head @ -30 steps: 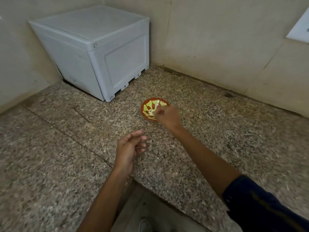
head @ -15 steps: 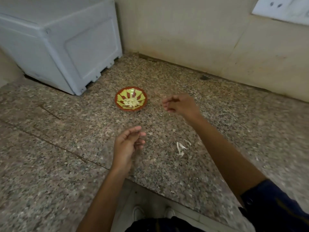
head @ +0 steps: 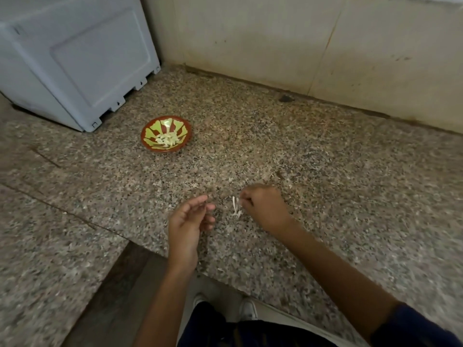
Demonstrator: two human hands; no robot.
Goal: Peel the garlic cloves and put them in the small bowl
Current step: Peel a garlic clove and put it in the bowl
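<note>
A single head-worn wide-angle view looks forward and steeply down onto a speckled stone counter, close enough that both forearms reach up from the bottom edge. It faces the tiled wall at the back, with the person's shoes visible directly below.

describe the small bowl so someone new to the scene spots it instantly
Start at the big grey plastic box in the far left corner of the speckled granite counter. Just in front of its near right corner sits the small bowl, well beyond both hands. It is the only colourful thing there: red-brown rim, yellow-green ray pattern, with pale peeled garlic cloves piled inside.
</note>
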